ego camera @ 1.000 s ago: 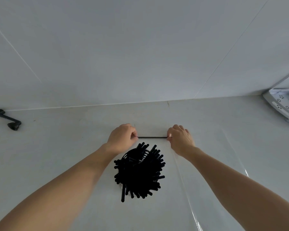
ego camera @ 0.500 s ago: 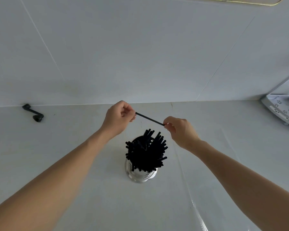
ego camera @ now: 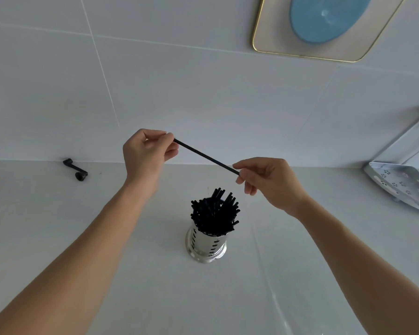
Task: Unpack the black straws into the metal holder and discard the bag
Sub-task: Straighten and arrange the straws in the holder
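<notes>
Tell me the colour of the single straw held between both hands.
Black, like those in the holder; the straw shows clearly in the head view.

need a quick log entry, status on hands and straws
Left hand and right hand pinch opposite ends of one thin black straw. Bundle of black straws upright in perforated metal holder. No bag visible, path clear.

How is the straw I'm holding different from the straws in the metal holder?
The single straw is held in the air, slanting, pinched at its ends by the left hand and right hand. The bundled straws stand roughly upright, packed in the metal holder. All are black and thin.
</notes>
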